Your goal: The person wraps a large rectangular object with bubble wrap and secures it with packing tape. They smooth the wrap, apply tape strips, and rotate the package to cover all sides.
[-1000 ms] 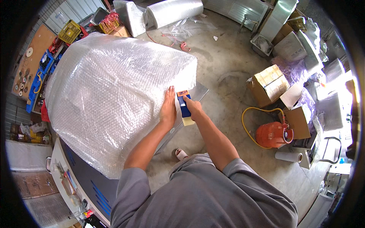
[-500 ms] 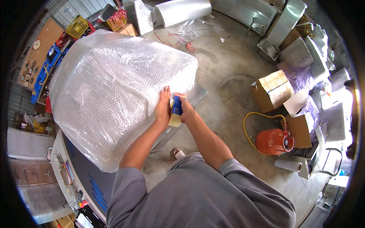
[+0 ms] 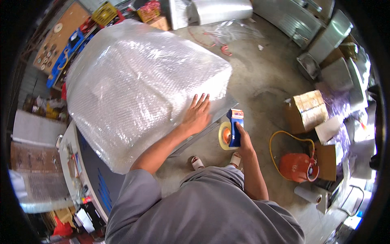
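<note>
A big object wrapped in bubble wrap (image 3: 138,89) fills the middle left, standing on a metal platform (image 3: 227,106). My left hand (image 3: 197,114) lies flat on its near right side, fingers spread. My right hand (image 3: 243,139) grips a blue tape dispenser (image 3: 234,127) with a tan tape roll (image 3: 224,136), held just off the wrapped object's lower right corner, above the concrete floor.
An orange gas cylinder (image 3: 297,166) with a yellow hose (image 3: 280,138) stands to the right. Cardboard boxes (image 3: 308,107) and metal cabinets (image 3: 329,36) lie beyond it. A roll of bubble wrap (image 3: 221,10) rests at the top. A cluttered workbench (image 3: 77,162) runs along the left.
My right hand has pulled the tape dispenser away from the wrapped object, down and to the right. My left hand stays pressed on the wrap.
</note>
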The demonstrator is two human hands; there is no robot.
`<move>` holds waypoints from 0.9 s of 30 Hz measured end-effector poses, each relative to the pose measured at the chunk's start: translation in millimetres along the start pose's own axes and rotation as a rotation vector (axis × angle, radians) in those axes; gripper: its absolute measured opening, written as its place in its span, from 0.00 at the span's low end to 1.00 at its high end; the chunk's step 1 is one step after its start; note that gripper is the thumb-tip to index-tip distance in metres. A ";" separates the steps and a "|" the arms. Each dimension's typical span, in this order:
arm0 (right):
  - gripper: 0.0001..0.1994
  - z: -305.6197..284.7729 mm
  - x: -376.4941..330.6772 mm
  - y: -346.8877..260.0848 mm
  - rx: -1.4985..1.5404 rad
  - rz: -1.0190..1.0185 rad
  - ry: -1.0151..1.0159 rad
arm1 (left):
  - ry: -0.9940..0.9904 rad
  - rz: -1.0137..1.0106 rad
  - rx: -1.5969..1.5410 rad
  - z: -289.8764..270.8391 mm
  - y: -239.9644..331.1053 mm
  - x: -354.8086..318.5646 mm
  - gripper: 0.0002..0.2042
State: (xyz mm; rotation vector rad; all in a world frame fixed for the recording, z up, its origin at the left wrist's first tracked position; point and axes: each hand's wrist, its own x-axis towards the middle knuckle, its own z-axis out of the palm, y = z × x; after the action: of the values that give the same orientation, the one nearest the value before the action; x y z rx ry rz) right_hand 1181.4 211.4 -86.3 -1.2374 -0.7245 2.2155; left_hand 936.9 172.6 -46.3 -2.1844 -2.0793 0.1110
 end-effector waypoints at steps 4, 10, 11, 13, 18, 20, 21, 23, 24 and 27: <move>0.27 26.1 -26.1 0.1 -0.344 -0.236 -0.163 | -0.160 -0.493 -1.151 -86.4 -0.3 -23.8 0.23; 0.29 102.6 -52.7 -20.8 -0.711 -0.417 -0.378 | -0.137 -0.505 -1.709 -92.5 -44.4 -68.4 0.17; 0.29 108.8 -51.5 -17.6 -0.706 -0.421 -0.382 | -0.141 -0.498 -1.682 -101.9 -48.8 -72.9 0.16; 0.29 117.9 -49.0 -10.3 -0.693 -0.429 -0.384 | -0.121 -0.533 -1.745 -105.8 -56.4 -79.3 0.13; 0.28 145.1 -55.5 2.9 -0.689 -0.525 -0.396 | -0.060 -0.537 -1.520 -106.3 -81.7 -88.9 0.10; 0.28 157.3 -56.9 3.2 -0.717 -0.482 -0.332 | -0.003 -0.551 -1.235 -124.2 -89.4 -83.0 0.10; 0.28 164.8 -59.5 3.8 -0.726 -0.456 -0.299 | 0.103 -0.531 -1.157 -127.6 -99.7 -78.9 0.10; 0.30 186.3 -64.8 6.4 -0.767 -0.445 -0.239 | 0.340 -0.494 -0.951 -129.0 -136.0 -63.0 0.10; 0.32 195.2 -62.8 9.2 -0.780 -0.434 -0.191 | 0.464 -0.469 -0.786 -137.6 -150.0 -47.6 0.09; 0.35 224.7 -55.4 5.6 -0.865 -0.412 -0.107 | 0.541 -0.185 -0.255 -132.5 -194.4 -21.3 0.08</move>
State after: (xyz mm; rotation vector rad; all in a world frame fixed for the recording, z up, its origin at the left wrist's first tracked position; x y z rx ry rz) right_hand 1010.5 125.1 43.9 -1.1627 -1.9138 1.6515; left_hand 761.8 155.2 111.3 -1.8406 -2.0291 -0.7144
